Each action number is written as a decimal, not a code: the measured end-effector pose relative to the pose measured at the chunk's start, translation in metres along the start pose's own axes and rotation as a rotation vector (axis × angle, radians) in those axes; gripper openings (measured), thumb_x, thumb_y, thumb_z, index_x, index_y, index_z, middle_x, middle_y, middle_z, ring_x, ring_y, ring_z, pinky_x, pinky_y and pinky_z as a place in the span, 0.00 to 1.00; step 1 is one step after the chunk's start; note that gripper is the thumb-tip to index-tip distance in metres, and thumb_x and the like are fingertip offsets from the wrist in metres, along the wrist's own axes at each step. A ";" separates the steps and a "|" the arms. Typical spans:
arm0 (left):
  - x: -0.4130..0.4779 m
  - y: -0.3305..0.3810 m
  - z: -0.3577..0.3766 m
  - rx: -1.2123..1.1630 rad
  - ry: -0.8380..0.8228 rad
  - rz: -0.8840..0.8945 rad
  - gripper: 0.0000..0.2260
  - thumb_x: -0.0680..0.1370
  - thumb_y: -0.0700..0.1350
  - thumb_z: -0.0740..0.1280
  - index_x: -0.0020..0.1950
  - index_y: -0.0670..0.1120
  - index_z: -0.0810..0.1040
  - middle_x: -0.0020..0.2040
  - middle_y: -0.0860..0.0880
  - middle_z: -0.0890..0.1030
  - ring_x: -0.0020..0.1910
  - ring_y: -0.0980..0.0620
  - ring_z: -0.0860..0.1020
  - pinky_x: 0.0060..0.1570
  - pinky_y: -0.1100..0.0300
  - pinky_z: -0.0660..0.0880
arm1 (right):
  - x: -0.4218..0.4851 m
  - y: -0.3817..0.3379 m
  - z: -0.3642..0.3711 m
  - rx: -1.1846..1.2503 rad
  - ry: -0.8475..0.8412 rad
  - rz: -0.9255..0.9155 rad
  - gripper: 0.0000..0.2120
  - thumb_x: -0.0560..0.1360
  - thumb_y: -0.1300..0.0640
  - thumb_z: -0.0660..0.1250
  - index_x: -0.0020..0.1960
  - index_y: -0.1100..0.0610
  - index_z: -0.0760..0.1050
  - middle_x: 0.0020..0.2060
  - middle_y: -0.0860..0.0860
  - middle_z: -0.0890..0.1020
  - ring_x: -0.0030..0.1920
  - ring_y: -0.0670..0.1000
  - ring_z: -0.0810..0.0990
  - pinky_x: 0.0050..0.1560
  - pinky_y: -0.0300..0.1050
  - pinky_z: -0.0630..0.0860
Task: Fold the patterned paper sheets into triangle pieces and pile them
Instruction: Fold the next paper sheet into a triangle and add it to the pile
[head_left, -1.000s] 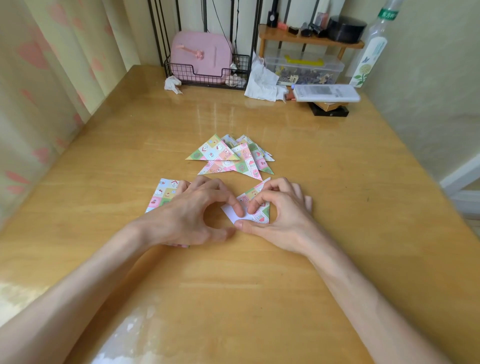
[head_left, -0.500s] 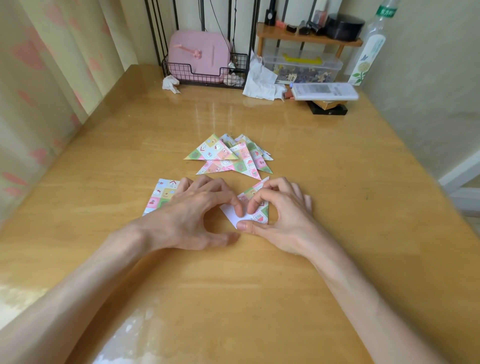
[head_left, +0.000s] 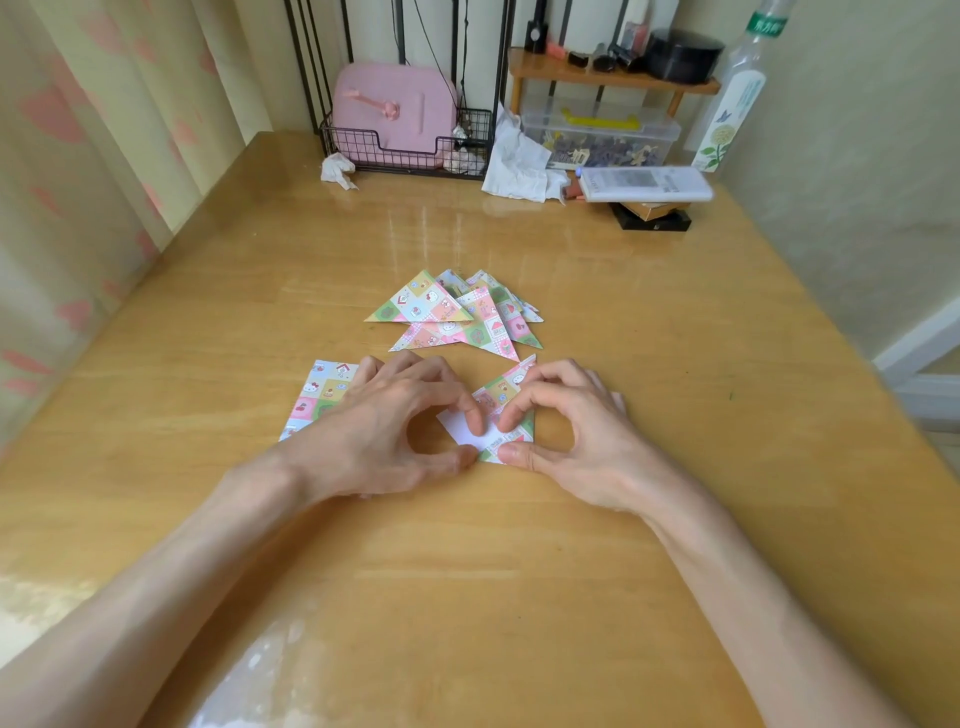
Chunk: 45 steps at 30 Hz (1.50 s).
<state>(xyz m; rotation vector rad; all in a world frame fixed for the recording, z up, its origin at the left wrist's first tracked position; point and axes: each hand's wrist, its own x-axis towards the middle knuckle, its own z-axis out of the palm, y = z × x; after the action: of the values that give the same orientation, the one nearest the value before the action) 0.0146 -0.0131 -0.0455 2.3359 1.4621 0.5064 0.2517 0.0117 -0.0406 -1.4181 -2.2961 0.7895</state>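
flat sheets at 9 o'clock, partly under the left hand. triangle pile at 12. the half-folded sheet lies on the table, long edge running 6 to 1 o'clock, tip pointing 1. left and right hand both pinch it, index and thumb curled.

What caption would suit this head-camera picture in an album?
Left hand and right hand pinch a half-folded patterned sheet on the table, finished triangles piled beyond.

Home room, likely bedroom desk: wooden table, floral curtain, pink case in wire basket, cosmetics shelf.
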 end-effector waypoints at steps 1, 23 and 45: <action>0.000 0.001 0.002 -0.001 0.015 -0.013 0.08 0.75 0.62 0.71 0.53 0.64 0.78 0.53 0.63 0.74 0.58 0.59 0.68 0.54 0.56 0.60 | -0.001 0.000 0.000 -0.011 0.000 -0.006 0.10 0.71 0.45 0.78 0.50 0.41 0.81 0.58 0.37 0.70 0.65 0.38 0.65 0.61 0.43 0.57; 0.008 0.008 0.020 -0.020 0.139 -0.177 0.18 0.66 0.74 0.69 0.42 0.63 0.77 0.47 0.61 0.75 0.54 0.60 0.68 0.50 0.54 0.59 | -0.005 0.002 -0.019 0.056 -0.169 -0.033 0.17 0.75 0.53 0.76 0.61 0.39 0.78 0.64 0.38 0.68 0.72 0.37 0.62 0.77 0.53 0.54; 0.002 0.002 0.008 -0.069 0.118 0.149 0.06 0.78 0.52 0.74 0.54 0.58 0.86 0.51 0.61 0.80 0.55 0.59 0.76 0.57 0.52 0.74 | 0.000 0.008 -0.003 0.190 0.249 -0.038 0.09 0.73 0.52 0.77 0.53 0.48 0.83 0.50 0.42 0.82 0.54 0.40 0.79 0.50 0.26 0.67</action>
<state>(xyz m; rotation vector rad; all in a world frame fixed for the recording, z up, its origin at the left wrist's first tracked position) 0.0208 -0.0135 -0.0515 2.4074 1.3033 0.7347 0.2592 0.0150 -0.0428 -1.3043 -1.9993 0.7514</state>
